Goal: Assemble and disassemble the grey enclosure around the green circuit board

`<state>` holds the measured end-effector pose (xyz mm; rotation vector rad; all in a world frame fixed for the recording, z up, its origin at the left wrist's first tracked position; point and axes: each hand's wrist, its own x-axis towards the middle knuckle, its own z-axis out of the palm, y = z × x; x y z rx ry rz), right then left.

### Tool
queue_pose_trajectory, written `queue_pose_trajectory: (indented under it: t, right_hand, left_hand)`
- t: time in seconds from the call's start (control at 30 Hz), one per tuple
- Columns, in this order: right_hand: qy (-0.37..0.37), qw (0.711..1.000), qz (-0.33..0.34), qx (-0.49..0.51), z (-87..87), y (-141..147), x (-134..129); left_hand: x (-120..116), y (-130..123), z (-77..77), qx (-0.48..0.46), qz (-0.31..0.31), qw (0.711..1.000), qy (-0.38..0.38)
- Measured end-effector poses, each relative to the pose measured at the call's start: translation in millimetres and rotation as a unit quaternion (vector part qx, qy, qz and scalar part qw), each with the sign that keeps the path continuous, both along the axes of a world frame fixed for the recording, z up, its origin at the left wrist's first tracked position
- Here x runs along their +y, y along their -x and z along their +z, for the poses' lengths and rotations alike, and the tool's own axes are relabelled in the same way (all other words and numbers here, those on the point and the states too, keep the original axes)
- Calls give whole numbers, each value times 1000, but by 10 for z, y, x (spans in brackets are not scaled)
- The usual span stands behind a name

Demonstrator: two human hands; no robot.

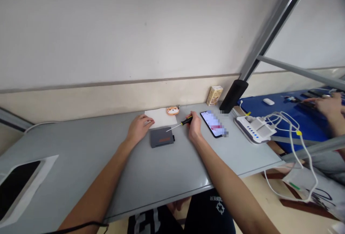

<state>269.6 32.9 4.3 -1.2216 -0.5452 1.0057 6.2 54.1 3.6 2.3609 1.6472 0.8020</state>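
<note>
Hands at a desk; clock directions are taken from the box. The small grey box (161, 137) lies flat on the desk (151, 180). At 2 o'clock, the right hand (194, 126) grips a screwdriver (186, 120), fingers closed around its handle; the shaft points toward 8 o'clock, its tip over the box's top, contact uncertain. At 10 o'clock, the left hand (138, 129) has bent fingers beside the paper (159, 118); whether they pinch anything cannot be told. Probable faults: sideways pressure could slide the seemingly unbraced box or scratch it; a slip toward 10 o'clock could jab the left fingers; a careless swing toward 3 o'clock could knock the phone (211, 122).
</note>
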Motion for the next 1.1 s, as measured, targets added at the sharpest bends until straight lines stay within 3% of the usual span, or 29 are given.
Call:
queue_pose_trajectory:
  t: [0.17,0.33,0.5,0.63,0.77,0.9,1.1]
  right_hand:
    - [24,999,-5,23,-7,-5,-22]
    - [35,999,-13,38,14,-10,-40]
    - [34,998,-46,-27,97,-44,-65]
    - [-26,991,-56,-115,213,-69,-149]
    - [-121,958,-77,-248,321,-36,-266]
    - [-161,923,-35,-347,336,74,-371]
    - [-193,892,53,-405,258,205,-452]
  left_hand:
    - [-136,96,-20,-6,-10,1000,11]
    - [-523,107,96,-93,-10,995,42]
    - [-819,-45,190,-74,-88,984,139]
    - [-822,-20,223,-80,-128,971,185]
    - [-715,87,152,-125,-162,953,225]
    - [-639,73,28,-175,-137,951,216]
    - [-643,-43,-37,-178,-87,966,165]
